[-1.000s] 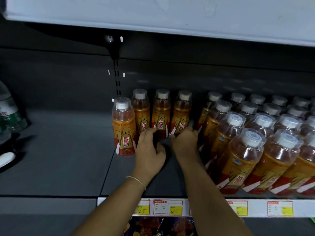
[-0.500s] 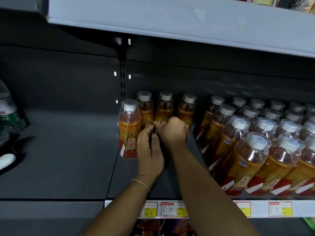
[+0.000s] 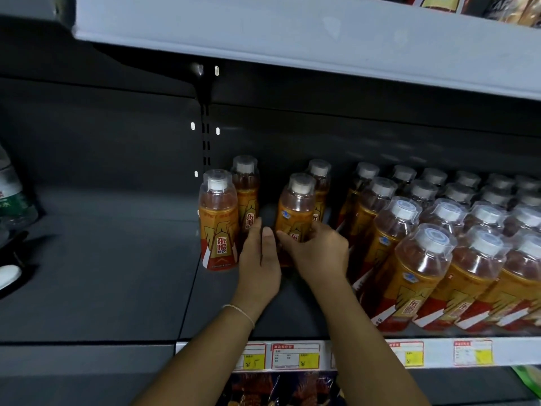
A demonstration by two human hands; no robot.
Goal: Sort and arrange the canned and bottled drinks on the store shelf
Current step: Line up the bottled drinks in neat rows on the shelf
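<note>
**Right hand fronts one bottle**

Right hand (image 3: 317, 256) clamps the orange bottle (image 3: 294, 212), upright on the shelf (image 3: 117, 273), likely to line it up with the front-left bottle (image 3: 218, 221). Left hand (image 3: 259, 262) lies flat between them with fingers straight, holding nothing, probably guiding. Rear-left bottle (image 3: 246, 189) waits behind.

Shelf board (image 3: 117, 288), left to right: front-left bottle (image 3: 218, 221) with rear-left bottle (image 3: 245, 194) behind it; your left hand (image 3: 259, 262); middle bottle (image 3: 294, 212) in your right hand (image 3: 319, 253), rear bottle (image 3: 321, 187) behind; packed rows (image 3: 439, 244) farthest right.
</note>
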